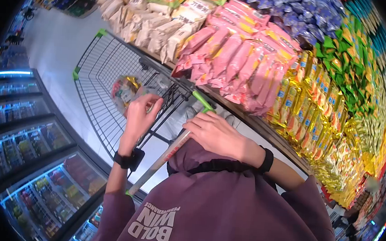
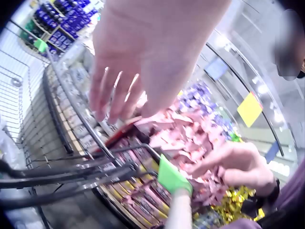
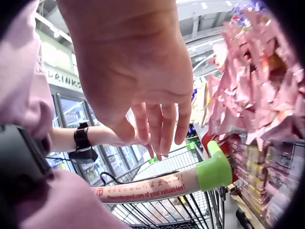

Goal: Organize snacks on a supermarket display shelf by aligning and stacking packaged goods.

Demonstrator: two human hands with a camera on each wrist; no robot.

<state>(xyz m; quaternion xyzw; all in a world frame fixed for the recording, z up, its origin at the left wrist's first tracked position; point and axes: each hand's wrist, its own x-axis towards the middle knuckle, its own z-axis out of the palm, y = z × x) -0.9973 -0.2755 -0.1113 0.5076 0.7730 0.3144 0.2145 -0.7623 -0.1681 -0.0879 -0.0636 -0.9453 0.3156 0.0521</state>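
My left hand (image 1: 141, 112) hovers over the wire shopping cart (image 1: 101, 32), fingers relaxed and slightly bent, with nothing in them. Below it, a clear plastic bag of colourful packets (image 1: 121, 96) lies in the basket. Close to the green end piece (image 1: 203, 102) of the cart's handle (image 1: 158, 164) is my right hand (image 1: 214, 133). In the right wrist view, that hand's fingers hang loosely above the red-printed handle (image 3: 143, 189) without curling round it. The left wrist view also shows the left fingers (image 2: 125, 93) hanging straight, with gaps between them.
Along the cart's right side runs a display with pink packets (image 1: 239, 56), white packets (image 1: 163, 39), gold packets (image 1: 301, 102) and blue packets (image 1: 296, 13). Glass-fronted coolers (image 1: 53, 191) line the left side. Pale floor (image 1: 58, 42) stretches ahead of the cart.
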